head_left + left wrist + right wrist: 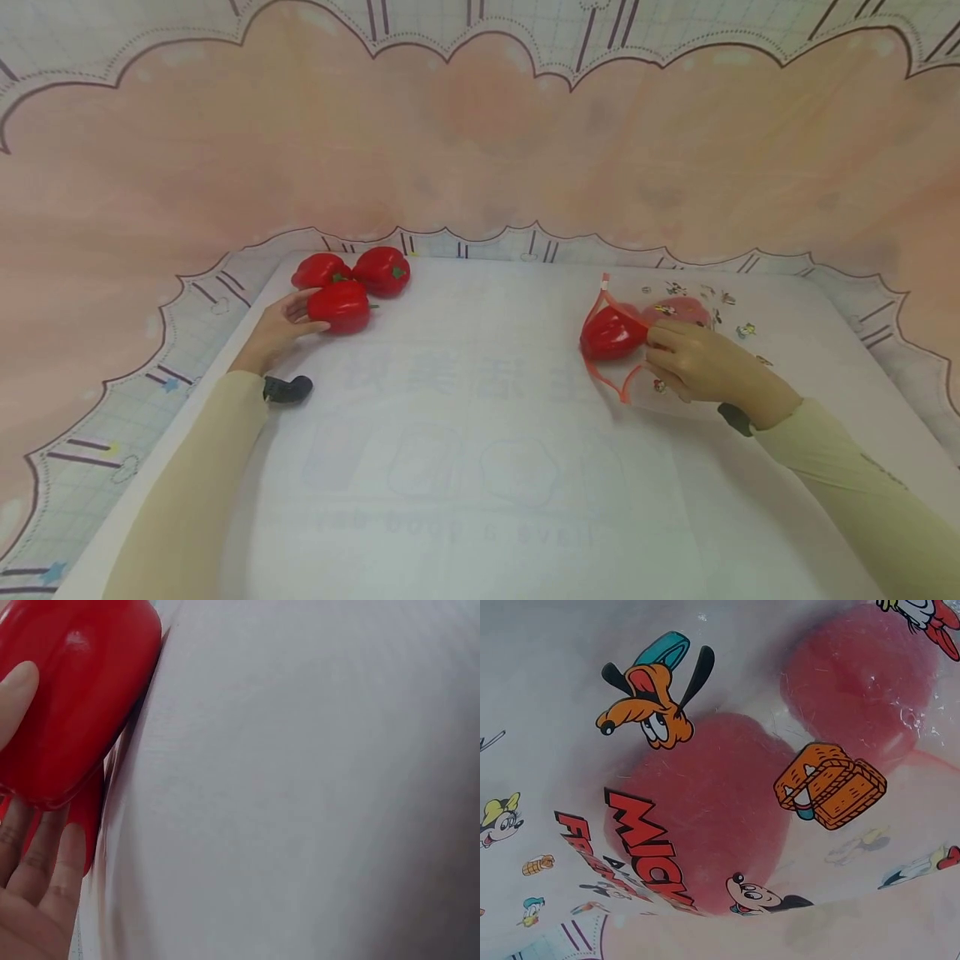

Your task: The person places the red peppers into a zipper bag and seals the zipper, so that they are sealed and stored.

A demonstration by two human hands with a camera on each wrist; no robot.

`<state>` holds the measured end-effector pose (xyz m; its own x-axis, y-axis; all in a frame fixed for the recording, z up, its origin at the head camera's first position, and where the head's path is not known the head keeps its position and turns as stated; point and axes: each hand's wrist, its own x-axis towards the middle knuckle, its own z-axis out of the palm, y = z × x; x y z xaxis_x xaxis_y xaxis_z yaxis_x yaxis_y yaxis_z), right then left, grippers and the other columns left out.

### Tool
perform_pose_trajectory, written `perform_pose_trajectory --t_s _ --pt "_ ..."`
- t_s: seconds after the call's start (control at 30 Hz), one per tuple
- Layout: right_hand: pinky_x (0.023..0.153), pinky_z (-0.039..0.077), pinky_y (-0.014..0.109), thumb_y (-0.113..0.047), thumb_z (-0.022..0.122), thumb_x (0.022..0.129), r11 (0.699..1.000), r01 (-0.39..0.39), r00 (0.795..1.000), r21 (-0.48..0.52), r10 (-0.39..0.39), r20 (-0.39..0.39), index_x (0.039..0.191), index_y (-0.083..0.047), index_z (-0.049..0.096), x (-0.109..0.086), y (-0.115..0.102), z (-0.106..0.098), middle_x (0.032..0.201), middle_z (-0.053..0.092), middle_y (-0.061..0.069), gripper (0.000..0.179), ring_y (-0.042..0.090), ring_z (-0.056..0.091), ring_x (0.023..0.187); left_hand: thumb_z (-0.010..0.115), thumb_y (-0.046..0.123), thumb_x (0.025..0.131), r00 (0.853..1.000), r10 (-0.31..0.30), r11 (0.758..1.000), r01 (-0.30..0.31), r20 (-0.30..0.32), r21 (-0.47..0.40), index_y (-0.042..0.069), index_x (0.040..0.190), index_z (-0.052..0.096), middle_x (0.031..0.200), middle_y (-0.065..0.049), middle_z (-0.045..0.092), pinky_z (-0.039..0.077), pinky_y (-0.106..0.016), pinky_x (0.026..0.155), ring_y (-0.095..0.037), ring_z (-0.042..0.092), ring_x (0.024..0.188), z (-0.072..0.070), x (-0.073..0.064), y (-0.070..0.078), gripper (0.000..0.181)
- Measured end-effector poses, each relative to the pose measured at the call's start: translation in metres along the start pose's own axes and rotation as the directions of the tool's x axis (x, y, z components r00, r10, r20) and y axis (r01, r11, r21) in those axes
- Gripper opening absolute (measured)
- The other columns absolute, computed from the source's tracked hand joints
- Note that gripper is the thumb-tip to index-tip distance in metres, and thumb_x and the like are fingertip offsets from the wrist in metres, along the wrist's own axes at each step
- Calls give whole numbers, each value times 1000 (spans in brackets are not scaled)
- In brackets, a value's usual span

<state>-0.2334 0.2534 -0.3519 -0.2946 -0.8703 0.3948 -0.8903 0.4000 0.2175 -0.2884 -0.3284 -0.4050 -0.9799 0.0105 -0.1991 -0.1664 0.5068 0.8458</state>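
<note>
Left hand (279, 327), fingers and thumb clamped round a red pepper (341, 308) (glossy, probably slick, light, stiff; grip its fat sides); right hand (693, 360) pinches clear bag (723, 321).

Peppers (340, 307) red; bag (723, 315) cartoon-printed, orange-trimmed; sleeves (191, 483) pale yellow; tabletop (465, 342) white

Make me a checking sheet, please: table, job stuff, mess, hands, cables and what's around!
Surface: white table with faint printing.
Job's things: three red peppers clustered at the left; clear bag with an orange-red rim at the right, one pepper at its mouth, another showing through the plastic.
Clutter: nothing seen.
Hands: left hand holds the cluster's front pepper; right hand pinches the bag's edge.
Cables: nothing seen.
Surroundings: peach patterned cloth beyond the table.
</note>
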Motion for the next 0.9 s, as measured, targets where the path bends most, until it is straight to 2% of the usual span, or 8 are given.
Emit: perform_pose_trajectory --t_s 0.2,0.23,0.3,0.4,0.57,0.7,0.8,0.9 --pt "68 57 32 -7 83 61 1000 -8 1000 -13 9 13 79 -6 66 2 -1 -2 76 58 5 25 16 54 73 67 30 86 1000 -9 1000 9 1 16 13 151 17 155 -17 21 27 -55 112 -39 22 142 1 0 3 83" --pt "68 57 32 -7 83 62 1000 -10 1000 -14 10 15 79 -6 66 2 -1 -2 76 58 5 24 16 54 73 67 30 86 1000 -11 1000 11 4 14 13 151 17 155 -17 21 27 -55 112 -39 21 142 1 -1 3 83" --pt "69 57 32 -14 74 79 1000 -14 1000 -16 14 15 79 -6 66 1 -1 -1 76 58 5 11 16 54 73 67 29 86 1000 -12 1000 12 7 6 13 151 18 155 -17 21 26 -56 112 -39 21 142 1 -1 4 82" --pt "69 57 32 -22 61 91 1000 -14 1000 -16 14 11 79 -7 66 1 -1 0 76 58 4 20 16 54 73 67 27 87 1000 -9 1000 9 13 2 12 150 19 155 -18 22 26 -56 112 -39 21 142 1 -3 6 82" --pt "68 57 32 -11 77 73 1000 -6 1000 -13 6 -2 78 -6 66 1 -1 -1 76 58 5 13 16 53 73 67 27 87 1000 0 1000 0 12 14 12 150 19 154 -18 23 27 -56 112 -39 22 141 2 -4 9 81" --pt "69 57 32 -12 73 77 1000 -10 1000 -9 10 -5 78 -6 66 1 -1 -2 76 58 5 9 16 54 73 68 33 85 1000 -7 999 7 -8 32 11 150 19 154 -18 24 28 -57 111 -40 23 141 2 -5 8 84" --pt "69 57 32 -8 78 69 1000 -15 1000 -9 15 -2 78 -7 65 1 -2 -2 76 58 5 16 16 54 73 69 36 84 1000 -7 999 9 -31 41 10 150 21 153 -19 25 29 -56 111 -39 25 140 3 -5 8 85" --pt "68 57 31 -8 77 69 1000 -14 1000 -8 14 -2 78 -7 65 2 -2 -2 76 58 4 15 15 53 73 69 36 84 999 -4 999 6 -47 44 8 149 22 153 -19 27 29 -55 111 -39 26 140 3 -6 8 85"
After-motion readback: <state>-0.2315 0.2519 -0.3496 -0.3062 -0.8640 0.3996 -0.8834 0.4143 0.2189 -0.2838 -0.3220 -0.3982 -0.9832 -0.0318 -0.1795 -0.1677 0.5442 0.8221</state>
